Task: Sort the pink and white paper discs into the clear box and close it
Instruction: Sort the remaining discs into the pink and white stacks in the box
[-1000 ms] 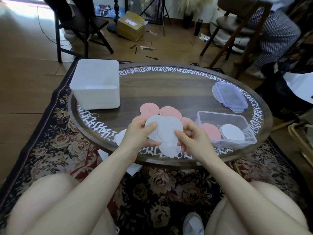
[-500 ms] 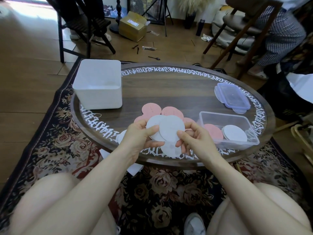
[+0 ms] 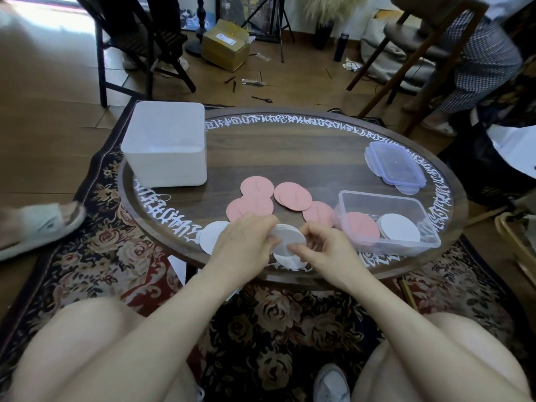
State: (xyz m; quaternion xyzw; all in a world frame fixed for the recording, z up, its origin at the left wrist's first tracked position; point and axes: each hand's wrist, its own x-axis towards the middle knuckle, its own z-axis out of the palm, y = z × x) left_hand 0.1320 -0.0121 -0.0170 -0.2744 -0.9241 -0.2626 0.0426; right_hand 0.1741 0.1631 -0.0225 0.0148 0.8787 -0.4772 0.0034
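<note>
bin [image 3: 165, 146] far left on tabletop [image 3: 290, 152], lid [image 3: 396, 165] far right, box [image 3: 388, 219] in front of lid, two disc stacks in box, loose discs [image 3: 275, 198] mid-tabletop, left of box

Left hand [image 3: 245, 237] and right hand [image 3: 324, 250] close together, fingers curled
</note>
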